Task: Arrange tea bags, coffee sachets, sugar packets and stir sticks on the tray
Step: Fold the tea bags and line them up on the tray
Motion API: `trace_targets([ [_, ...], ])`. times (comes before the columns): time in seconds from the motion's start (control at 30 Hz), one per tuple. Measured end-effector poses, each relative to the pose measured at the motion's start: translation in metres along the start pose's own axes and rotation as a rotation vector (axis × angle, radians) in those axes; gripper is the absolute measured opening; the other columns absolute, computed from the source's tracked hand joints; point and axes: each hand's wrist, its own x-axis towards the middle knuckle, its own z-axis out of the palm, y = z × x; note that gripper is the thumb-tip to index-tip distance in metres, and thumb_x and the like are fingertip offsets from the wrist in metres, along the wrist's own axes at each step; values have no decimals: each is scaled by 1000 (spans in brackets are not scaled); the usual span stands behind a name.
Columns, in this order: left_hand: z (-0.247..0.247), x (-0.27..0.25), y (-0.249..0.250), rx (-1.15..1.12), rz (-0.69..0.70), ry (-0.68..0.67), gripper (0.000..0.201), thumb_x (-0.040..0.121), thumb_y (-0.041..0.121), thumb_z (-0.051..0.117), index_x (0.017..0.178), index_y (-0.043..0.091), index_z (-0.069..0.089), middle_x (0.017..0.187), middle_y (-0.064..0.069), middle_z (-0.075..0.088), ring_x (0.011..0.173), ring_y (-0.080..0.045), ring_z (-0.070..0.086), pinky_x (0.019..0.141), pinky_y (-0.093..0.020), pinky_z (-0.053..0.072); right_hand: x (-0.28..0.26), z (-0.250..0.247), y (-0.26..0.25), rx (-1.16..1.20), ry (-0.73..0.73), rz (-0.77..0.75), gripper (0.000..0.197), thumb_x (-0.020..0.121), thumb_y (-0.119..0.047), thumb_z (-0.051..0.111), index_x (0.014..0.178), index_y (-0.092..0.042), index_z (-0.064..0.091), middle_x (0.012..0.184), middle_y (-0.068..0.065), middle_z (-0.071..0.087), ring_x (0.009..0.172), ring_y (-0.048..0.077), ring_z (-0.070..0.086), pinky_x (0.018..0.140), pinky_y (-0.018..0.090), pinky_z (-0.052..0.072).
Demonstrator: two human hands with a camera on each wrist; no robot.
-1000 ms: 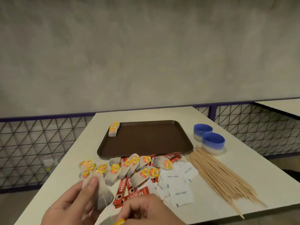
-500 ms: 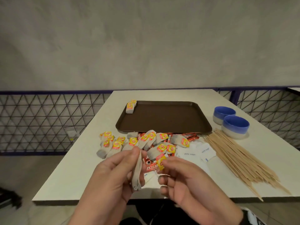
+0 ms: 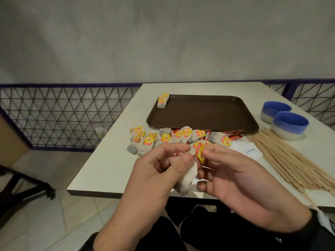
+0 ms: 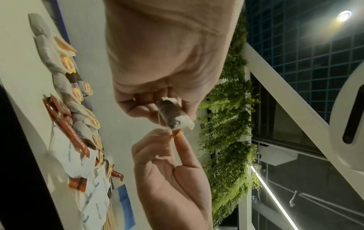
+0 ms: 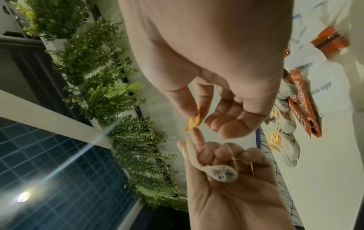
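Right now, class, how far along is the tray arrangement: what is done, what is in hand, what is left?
Done: only two tea bags lie in the brown tray, at its far left corner. In hand: the left hand grips one tea bag while the right hand pinches its yellow tag. Left: the loose tea bags, coffee sachets, sugar packets and stir sticks on the table.

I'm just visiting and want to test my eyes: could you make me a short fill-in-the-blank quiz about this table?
1. The left hand holds a tea ____.
2. The right hand pinches that tea bag's yellow ____.
3. The stir sticks lie on the ____, not on the brown tray.
4. Beside the tray stand ____ blue bowls.

Missing words: bag; tag; table; two
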Motion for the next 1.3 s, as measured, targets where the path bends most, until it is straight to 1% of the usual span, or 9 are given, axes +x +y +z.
trace_targets([
  [0.07,-4,0,-4,-42,-31,-39,34,73,30,87,102,20,72,68,-16,63,52,-21,59,54,-26,51,0,-1,-1,18,-29,20,6,87,-16,70,84,-12,72,87,10,61,74,20,55,70,40,45],
  [0.17,-9,0,-6,-59,-45,-85,42,66,28,91,101,22,69,63,-15,54,48,-28,62,46,-30,49,-2,1,-5,-99,-49,46,11,78,-20,69,79,-9,70,91,15,59,81,25,54,74,42,47],
  [0.37,-22,5,-11,17,65,-116,61,45,52,96,95,27,73,58,-8,57,46,-12,48,41,-22,39,-4,10,-7,-432,-70,-25,16,82,-23,70,81,-7,69,83,13,63,76,18,62,68,35,55],
  [0.57,-27,0,-10,138,148,-107,21,71,36,82,77,18,72,67,-1,67,60,-4,56,54,-12,42,-6,12,-7,-451,-110,-18,8,81,-19,73,82,-11,72,78,10,67,74,30,70,68,35,59],
  [0.77,-27,-4,-15,205,183,-20,11,79,31,78,79,21,73,74,-1,71,70,-8,62,62,-18,47,-7,14,0,-516,-100,-50,16,79,-16,79,81,-3,70,77,18,69,75,32,75,67,32,62],
  [1.03,-27,-4,-13,234,199,15,14,84,34,68,82,21,73,77,6,69,70,-5,60,62,-16,45,-6,17,2,-527,-17,-190,16,73,-3,80,85,-13,73,73,17,70,67,30,74,61,31,59],
  [1.1,-30,-3,-14,125,113,-17,17,89,29,62,90,15,72,91,-4,72,81,-15,64,69,-24,51,-7,17,1,-506,-5,-222,24,70,-5,81,92,-13,76,74,19,70,66,32,73,62,31,59],
  [1.2,-36,-5,-10,-203,-180,-155,28,85,25,69,110,11,67,113,-20,70,98,-33,68,84,-43,57,-6,16,1,-485,11,-252,29,70,-2,81,97,-9,76,74,23,70,65,32,73,60,30,59],
  [1.3,-42,-6,-10,-290,-278,-245,44,73,19,76,116,17,68,117,-22,70,87,-26,68,75,-36,59,-6,15,-1,-484,15,-242,30,66,-5,82,95,-10,76,74,22,71,63,31,73,59,30,59],
])
